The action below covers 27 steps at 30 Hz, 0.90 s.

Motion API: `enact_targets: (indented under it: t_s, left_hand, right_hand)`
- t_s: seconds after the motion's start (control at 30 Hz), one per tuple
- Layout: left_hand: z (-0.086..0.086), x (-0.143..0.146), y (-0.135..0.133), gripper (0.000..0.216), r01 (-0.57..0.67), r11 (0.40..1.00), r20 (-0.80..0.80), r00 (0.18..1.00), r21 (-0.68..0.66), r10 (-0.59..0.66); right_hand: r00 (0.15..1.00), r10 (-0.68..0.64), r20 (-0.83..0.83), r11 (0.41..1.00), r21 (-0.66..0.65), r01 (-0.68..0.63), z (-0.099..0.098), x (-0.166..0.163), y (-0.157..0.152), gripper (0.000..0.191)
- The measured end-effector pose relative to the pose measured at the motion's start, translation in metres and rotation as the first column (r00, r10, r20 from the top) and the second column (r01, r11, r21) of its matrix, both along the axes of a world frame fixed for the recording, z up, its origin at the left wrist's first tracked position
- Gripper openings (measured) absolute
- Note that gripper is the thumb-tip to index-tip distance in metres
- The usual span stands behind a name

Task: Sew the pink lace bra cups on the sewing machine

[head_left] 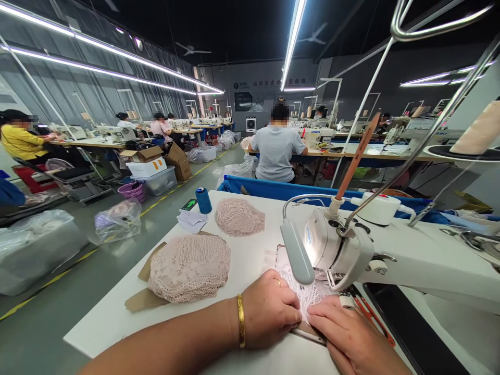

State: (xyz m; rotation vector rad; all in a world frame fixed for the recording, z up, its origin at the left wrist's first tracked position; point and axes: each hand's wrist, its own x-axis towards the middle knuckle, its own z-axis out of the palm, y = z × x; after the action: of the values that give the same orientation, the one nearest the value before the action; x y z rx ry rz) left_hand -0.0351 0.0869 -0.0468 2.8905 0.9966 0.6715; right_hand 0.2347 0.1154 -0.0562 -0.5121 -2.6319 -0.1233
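A lace piece (311,298) lies right of centre in the lower half of the frame, spread low over the table. It looks whitish with a faint pink cast, brightest where strong light falls on it. Fine, branching strands run through its openwork. Its upper left part reaches toward the middle of the frame; its lower end narrows from view, partly covered, so the full outline cannot be told.

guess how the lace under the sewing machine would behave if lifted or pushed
The lace would probably droop when lifted, since it looks thin and netted. It is likely light for its size, given its openwork. It might bunch if pushed, as its fine strands look soft between the left hand and right hand.
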Motion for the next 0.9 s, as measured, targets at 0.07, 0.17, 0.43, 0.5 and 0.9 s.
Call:
enact_targets:
  t_s: [0.07,0.17,0.43,0.5,0.9]
  left_hand:
    - [-0.001,-0.001,0.002,0.014,-0.015,1.0,0.007,1.0,0.014,0.015]
    - [-0.004,-0.002,0.004,0.013,-0.032,0.999,-0.006,0.999,0.022,0.032]
    - [-0.003,-0.005,0.013,0.011,-0.073,0.997,-0.053,0.996,0.037,0.075]
    - [-0.002,-0.005,0.015,0.012,-0.101,0.994,-0.06,0.993,0.031,0.102]
    - [0.004,-0.007,0.019,0.022,-0.197,0.978,-0.048,0.98,-0.061,0.194]
  right_hand:
    - [1.0,-0.018,-0.003,1.0,0.0,0.018,-0.001,-0.002,0.001,0.045]
    - [0.998,-0.055,-0.005,0.998,-0.004,0.055,-0.004,-0.004,0.003,0.045]
    - [0.986,-0.165,0.021,0.985,-0.043,0.166,-0.029,0.001,0.015,0.049]
    - [0.981,-0.19,0.035,0.98,-0.047,0.192,-0.035,0.003,0.018,0.053]
    - [0.974,-0.211,-0.078,0.962,0.161,0.221,-0.031,-0.003,0.02,0.049]
